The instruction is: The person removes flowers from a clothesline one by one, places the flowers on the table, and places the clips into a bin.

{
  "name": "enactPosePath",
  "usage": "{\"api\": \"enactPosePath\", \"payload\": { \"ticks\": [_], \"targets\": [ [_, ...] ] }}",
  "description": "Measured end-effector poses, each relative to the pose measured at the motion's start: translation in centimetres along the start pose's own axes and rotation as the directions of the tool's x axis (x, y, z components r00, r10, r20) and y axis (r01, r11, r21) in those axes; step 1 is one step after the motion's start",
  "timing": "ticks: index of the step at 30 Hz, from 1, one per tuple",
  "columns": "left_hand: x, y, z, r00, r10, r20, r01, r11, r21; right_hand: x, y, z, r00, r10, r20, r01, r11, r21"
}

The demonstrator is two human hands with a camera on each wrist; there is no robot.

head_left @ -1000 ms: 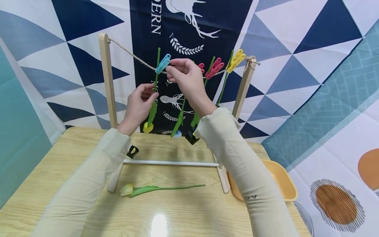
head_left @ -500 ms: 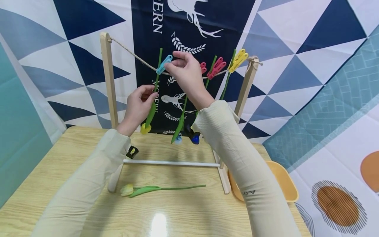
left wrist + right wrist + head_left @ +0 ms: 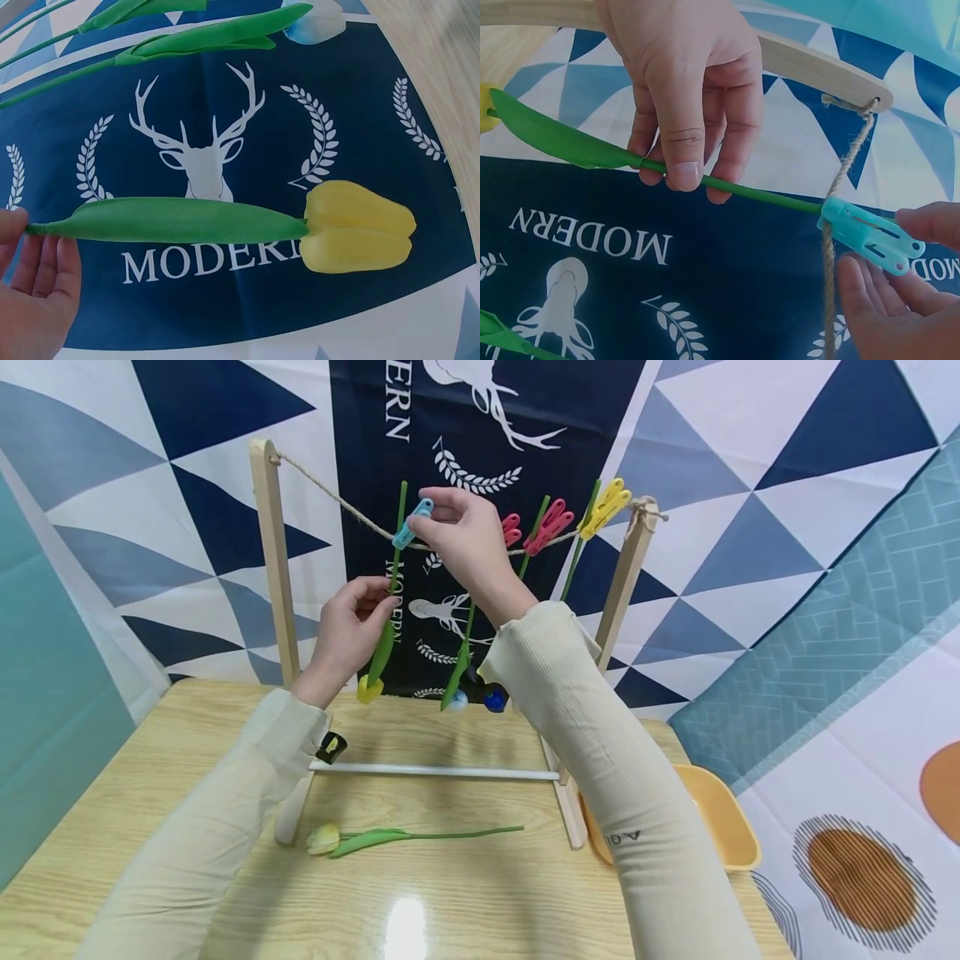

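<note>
Cream sleeves (image 3: 611, 760) are filling the foreground; between them a pale tulip (image 3: 390, 836) is lying on the wooden tabletop (image 3: 300, 906), unhung. Orange tray (image 3: 720, 818) at right is hiding partly behind the right sleeve. Small black item (image 3: 331, 747) by the left cuff: can't identify.

Further up, hands are working apart. Left hand (image 3: 347, 631) is pinching the stem of the yellow tulip (image 3: 195, 220), which is hanging bloom-down at the rope (image 3: 828, 300). Right hand (image 3: 472, 547) is pinching the handles of the blue clothespin (image 3: 847, 229), whose mouth is sitting over rope and stem. Step in hand is apparently pegging this tulip; next move is probably calling for releasing the handles while the stem is being steadied. Can't tell how firmly the peg is biting.

Beside it, red clothespins (image 3: 551, 527) and a yellow clothespin (image 3: 606, 508) are holding other stems; the right hand and sleeve are covering one red peg partly and some blooms. Patterned backdrop (image 3: 795, 527) is running out of frame behind.
</note>
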State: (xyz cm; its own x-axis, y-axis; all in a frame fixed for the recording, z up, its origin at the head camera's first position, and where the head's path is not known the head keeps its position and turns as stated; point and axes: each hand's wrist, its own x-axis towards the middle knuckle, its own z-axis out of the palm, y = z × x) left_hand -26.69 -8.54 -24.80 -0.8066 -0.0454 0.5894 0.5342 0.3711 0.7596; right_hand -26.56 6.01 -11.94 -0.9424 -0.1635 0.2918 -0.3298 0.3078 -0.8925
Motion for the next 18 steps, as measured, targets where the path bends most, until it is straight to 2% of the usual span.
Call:
{"api": "enactPosePath", "payload": {
  "ticks": [10, 14, 18],
  "targets": [
    [-0.24, 0.21, -0.19, 1.0, -0.001, -0.03, 0.001, 1.0, 0.025, -0.29, 0.15, -0.02, 1.0, 0.002, -0.012, -0.002, 1.0, 0.009],
    [-0.34, 0.15, -0.39, 0.999, 0.001, -0.032, -0.001, 1.0, 0.009, -0.47, 0.35, 0.09, 0.999, -0.024, -0.03, 0.024, 1.0, -0.004],
    [-0.49, 0.22, -0.52, 1.0, -0.002, -0.031, 0.001, 1.0, -0.012, -0.62, 0.7, 0.11, 0.997, -0.046, -0.058, 0.048, 0.998, 0.032]
  ]
}}
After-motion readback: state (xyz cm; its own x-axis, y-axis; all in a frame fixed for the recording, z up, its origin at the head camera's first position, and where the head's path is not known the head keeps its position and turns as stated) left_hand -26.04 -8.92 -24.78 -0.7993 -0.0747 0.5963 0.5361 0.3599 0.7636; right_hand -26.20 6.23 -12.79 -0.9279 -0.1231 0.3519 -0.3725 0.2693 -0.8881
